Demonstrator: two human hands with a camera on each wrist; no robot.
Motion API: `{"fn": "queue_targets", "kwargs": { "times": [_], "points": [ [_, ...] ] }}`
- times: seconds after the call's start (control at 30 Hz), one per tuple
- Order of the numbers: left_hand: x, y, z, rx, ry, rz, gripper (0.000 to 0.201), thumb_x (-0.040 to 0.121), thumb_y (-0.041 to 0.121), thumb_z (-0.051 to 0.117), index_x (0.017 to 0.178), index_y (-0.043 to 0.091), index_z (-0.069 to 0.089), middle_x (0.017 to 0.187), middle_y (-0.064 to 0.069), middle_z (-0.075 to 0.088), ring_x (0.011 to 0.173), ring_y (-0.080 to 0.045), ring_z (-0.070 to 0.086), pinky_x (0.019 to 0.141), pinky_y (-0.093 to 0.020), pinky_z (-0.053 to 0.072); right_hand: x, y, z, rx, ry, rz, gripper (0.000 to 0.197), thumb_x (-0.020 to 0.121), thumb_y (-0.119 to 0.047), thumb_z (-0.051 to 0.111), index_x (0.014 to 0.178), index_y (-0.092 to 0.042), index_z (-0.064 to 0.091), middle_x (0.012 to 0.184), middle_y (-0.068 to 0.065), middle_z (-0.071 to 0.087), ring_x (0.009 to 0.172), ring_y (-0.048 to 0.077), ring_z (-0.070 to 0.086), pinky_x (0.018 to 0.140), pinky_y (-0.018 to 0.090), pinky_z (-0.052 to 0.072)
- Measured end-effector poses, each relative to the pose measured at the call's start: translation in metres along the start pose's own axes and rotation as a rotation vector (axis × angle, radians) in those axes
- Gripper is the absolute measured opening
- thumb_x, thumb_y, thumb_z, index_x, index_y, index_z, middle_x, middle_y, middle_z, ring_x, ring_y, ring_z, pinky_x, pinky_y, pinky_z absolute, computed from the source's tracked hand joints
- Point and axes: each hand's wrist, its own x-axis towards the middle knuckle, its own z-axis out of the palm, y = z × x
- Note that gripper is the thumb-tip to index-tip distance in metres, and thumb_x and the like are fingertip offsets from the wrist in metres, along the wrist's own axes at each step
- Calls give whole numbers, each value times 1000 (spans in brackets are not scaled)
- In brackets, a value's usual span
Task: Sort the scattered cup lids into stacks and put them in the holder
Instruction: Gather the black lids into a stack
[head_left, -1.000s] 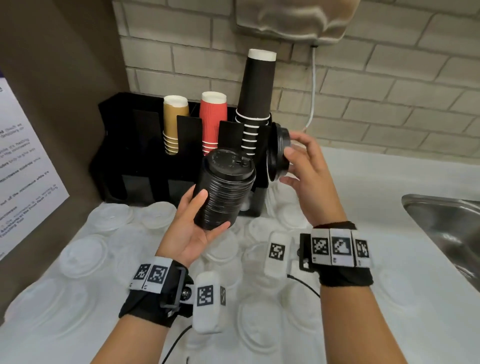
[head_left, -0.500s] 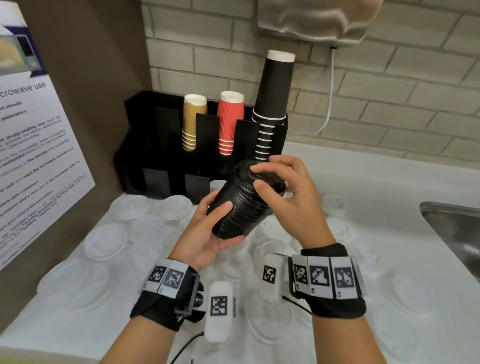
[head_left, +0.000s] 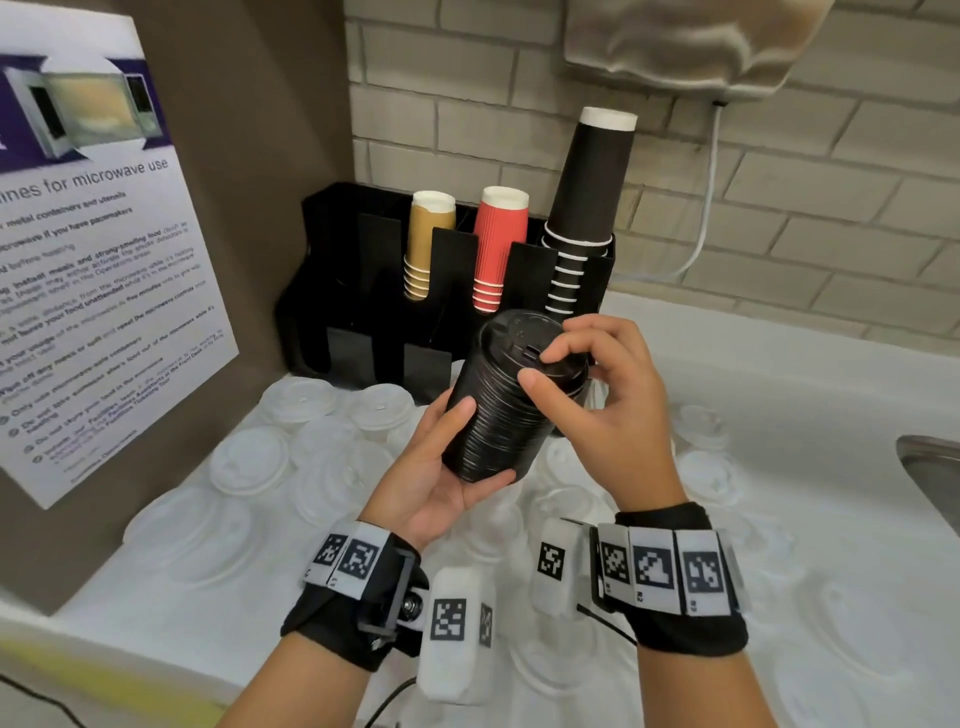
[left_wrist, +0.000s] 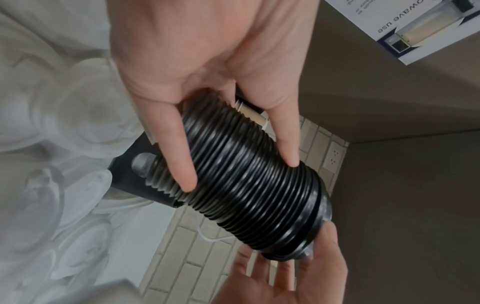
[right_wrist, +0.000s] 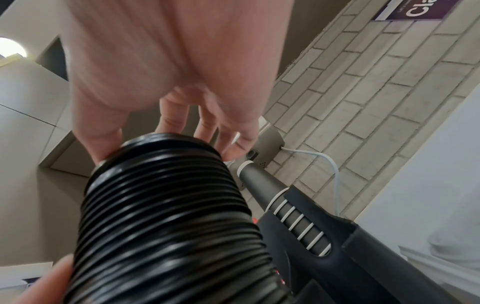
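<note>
A tall stack of black cup lids (head_left: 506, 400) (left_wrist: 249, 176) (right_wrist: 166, 216) is held tilted above the counter, in front of the black holder (head_left: 363, 291). My left hand (head_left: 441, 467) grips the stack's lower part, fingers curled round its side. My right hand (head_left: 582, 384) covers the top lid, thumb on the stack's side and fingertips (head_left: 553, 356) on the lid's face. Several white and clear lids (head_left: 249, 462) lie scattered over the white counter (head_left: 779, 415) beneath both hands.
The holder carries stacks of tan cups (head_left: 428, 244), red cups (head_left: 498, 244) and tall black cups (head_left: 587, 208). A microwave notice (head_left: 93, 291) hangs on the left wall. A steel sink (head_left: 935, 478) sits at the right edge. A white cable (head_left: 709, 208) runs down the brick wall.
My right hand brought a black lid from beside the holder onto the top of the stack and now presses it there. The left hand kept holding the stack.
</note>
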Motion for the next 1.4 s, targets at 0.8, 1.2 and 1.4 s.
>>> {"fn": "queue_targets", "kwargs": {
  "times": [0.8,1.2,1.4],
  "points": [
    [0,30,-13,73,45,-1,74,65,42,73,134,28,52,114,-1,72,102,-18,70,66,-35,59,21,0,21,37,-231,6,41,65,-42,77,99,-28,60,114,-8,46,110,5,51,92,21,45],
    [-34,116,-46,68,195,173,64,71,40,70,131,27,51,113,1,72,102,-17,70,66,-32,58,54,-19,63,-412,-751,22,14,83,-42,61,88,-29,61,94,-11,55,89,7,57,76,14,45],
    [-58,172,-44,109,234,231,78,69,44,67,141,23,46,124,0,67,102,-13,70,64,-30,58,22,-37,171,-522,-1375,-149,57,84,-33,70,135,-23,47,130,4,48,118,20,49,100,36,42]
  ]
}}
